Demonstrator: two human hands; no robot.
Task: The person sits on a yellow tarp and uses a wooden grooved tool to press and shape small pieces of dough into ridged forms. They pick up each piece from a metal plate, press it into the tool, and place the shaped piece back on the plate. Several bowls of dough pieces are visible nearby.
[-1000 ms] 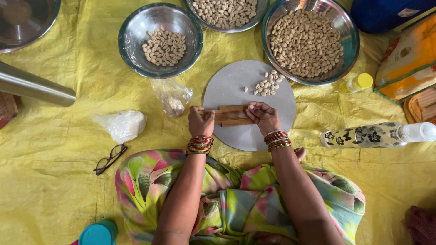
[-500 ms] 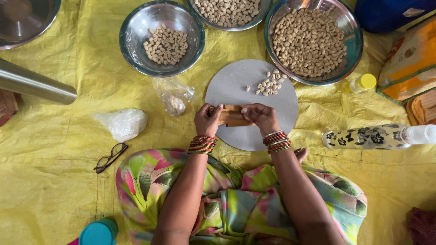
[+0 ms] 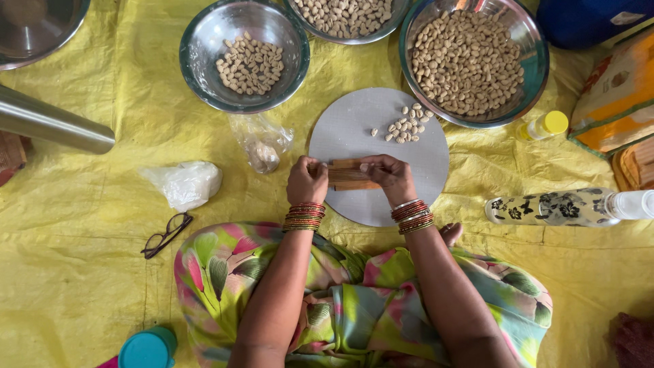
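My left hand [image 3: 306, 180] and my right hand [image 3: 388, 176] both grip a small ribbed wooden block [image 3: 347, 174], one hand at each end, low over the near part of a round grey board [image 3: 422, 160]. A little heap of pale shelled nuts [image 3: 405, 127] lies on the far side of that board, apart from the hands. Beyond the board stand three steel bowls of nuts: a sparsely filled one [image 3: 204, 54] at the left, a fuller one [image 3: 524, 82] at the right, and a third [image 3: 344, 37] at the top edge, partly cut off. Bangles ring both wrists.
A yellow sheet [image 3: 82, 272] covers the floor. Left of the board lie a clear plastic bag [image 3: 262, 146], a white bag [image 3: 182, 182], spectacles [image 3: 165, 234] and a steel cylinder [image 3: 48, 123]. A patterned bottle [image 3: 555, 208] and a small yellow-capped bottle [image 3: 543, 125] lie at the right; a teal lid [image 3: 146, 349] sits near my knee.
Both hands with the wooden block have shifted slightly over the board, the left hand closing more tightly round its end. Bowls and nuts stay where they were.
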